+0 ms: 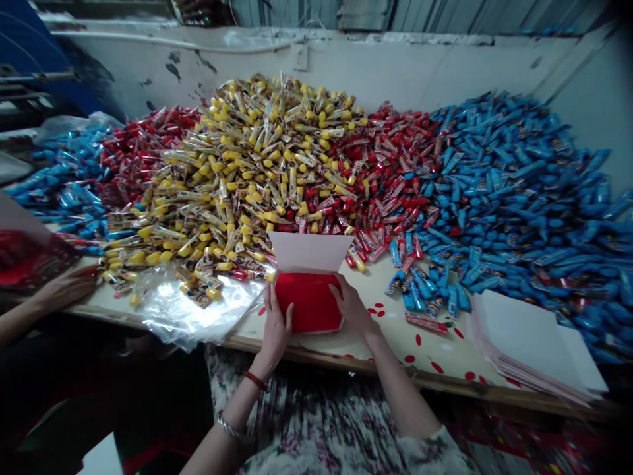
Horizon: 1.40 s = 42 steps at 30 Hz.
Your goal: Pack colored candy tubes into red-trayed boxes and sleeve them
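My left hand (pixel 274 326) and right hand (pixel 352 305) pinch the open red paper packet (pixel 309 302) at its sides. Both grips closed on it.

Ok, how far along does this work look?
Little looks finished: only a red bundle by a co-worker's hand. In hand, the left hand and right hand hold an open red-and-white envelope. Left: a yellow heap, red heap and blue heap of packets, plus a stack of white sheets.
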Each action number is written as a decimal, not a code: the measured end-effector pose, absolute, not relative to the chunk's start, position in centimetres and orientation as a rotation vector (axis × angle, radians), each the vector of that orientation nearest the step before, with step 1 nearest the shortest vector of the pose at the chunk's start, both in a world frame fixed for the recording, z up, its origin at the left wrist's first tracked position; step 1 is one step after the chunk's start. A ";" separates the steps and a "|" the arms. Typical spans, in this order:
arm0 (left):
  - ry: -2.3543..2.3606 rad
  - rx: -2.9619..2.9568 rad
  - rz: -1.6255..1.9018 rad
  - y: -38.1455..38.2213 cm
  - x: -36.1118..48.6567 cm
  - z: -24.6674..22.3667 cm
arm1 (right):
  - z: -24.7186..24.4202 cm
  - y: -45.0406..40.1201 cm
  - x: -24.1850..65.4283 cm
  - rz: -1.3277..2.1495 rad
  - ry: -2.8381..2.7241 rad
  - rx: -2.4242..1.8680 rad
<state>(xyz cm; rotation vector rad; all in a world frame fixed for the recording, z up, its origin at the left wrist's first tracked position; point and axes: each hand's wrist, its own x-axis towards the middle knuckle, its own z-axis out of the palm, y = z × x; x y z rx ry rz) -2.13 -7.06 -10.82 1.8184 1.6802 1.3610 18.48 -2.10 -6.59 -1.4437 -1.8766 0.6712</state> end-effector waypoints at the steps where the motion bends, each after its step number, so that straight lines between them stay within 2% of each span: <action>1: 1.689 1.908 1.385 -7.2 -2.4 -10.8 | -6.0 -2.0 18.5 0.692 -1.906 -1.466; 6: 1.775 2.208 1.398 -6.5 -3.9 -9.9 | -4.3 -2.0 18.3 0.706 -2.051 -1.607; 12: 1.653 2.286 1.279 -3.3 -2.8 -7.7 | -4.8 -2.8 17.8 0.499 -2.022 -1.756; 23: 1.798 2.331 1.150 -3.8 -1.8 -8.6 | -6.9 -5.2 17.8 0.185 -1.923 -1.787; 26: 1.932 2.329 1.031 -3.8 -1.1 -8.7 | -5.9 -5.1 17.6 0.188 -2.050 -1.974; 30: 1.870 2.416 0.871 -3.5 -0.2 -8.5 | -4.4 -4.9 16.8 0.128 -2.191 -2.226; 35: 1.814 2.533 0.920 -3.6 -0.4 -7.9 | -5.1 -5.4 16.7 -0.008 -2.146 -2.180; 42: 1.764 2.628 0.968 -3.1 -0.3 -8.9 | -6.0 -6.0 18.0 -0.003 -2.016 -2.221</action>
